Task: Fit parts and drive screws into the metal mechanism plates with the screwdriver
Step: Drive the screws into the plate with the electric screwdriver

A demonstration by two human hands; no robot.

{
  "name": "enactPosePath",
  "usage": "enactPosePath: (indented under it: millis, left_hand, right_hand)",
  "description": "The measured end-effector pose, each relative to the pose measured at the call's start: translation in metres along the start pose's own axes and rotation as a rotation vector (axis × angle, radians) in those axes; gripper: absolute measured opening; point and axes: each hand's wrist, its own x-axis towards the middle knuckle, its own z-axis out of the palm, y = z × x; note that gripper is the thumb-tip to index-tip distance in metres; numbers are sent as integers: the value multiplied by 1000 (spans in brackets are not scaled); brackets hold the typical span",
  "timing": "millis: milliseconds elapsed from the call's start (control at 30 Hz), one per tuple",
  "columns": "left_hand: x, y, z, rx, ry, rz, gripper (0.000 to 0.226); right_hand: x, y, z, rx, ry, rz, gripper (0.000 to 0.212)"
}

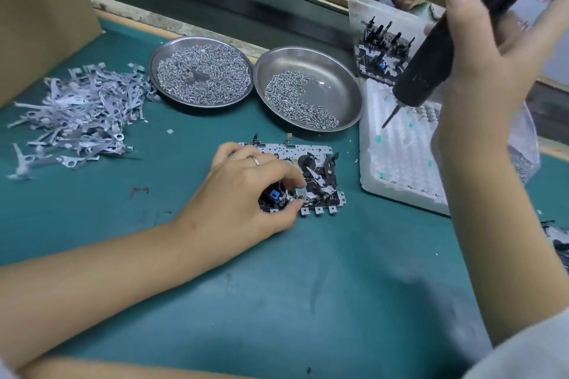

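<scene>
Centrally in the frame, the mechanism plate (311, 177) lies flat on the green mat (215, 286). The left hand (246, 191) rests on its left part, thumb and fingertips pinching a small part at the plate's lower edge. At the upper right, the right hand (492, 49) is clenched round the black electric screwdriver (431, 61), held above the table with its bit tilted down to the left, well apart from the plate. Two steel dishes of screws (203, 71) (308, 89) sit above the plate; a heap of stamped metal levers (77, 114) lies at left.
</scene>
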Motion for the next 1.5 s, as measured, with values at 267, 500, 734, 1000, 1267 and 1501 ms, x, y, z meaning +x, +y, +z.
enactPosePath:
  millis: [267,500,734,1000,1267,1501]
  left_hand:
    - [1,-2,1,-50,16,-22,17]
    - [2,-1,1,-42,30,-16,18]
    - [2,-2,2,-36,51,-2,18]
    - [3,-3,2,-35,52,8,16]
    - [2,-2,2,-47,48,-5,16]
    - [2,-2,1,-42,40,-15,15]
  right_hand:
    - [-36,-10,35,280,-7,94,21]
    - [-67,-7,48,419,-35,144,17]
    - [-72,-3,48,421,-35,156,19]
    - [-75,-5,48,430,-38,152,18]
    - [-77,-6,48,439,-37,144,19]
    - [-78,-6,49,428,-33,156,20]
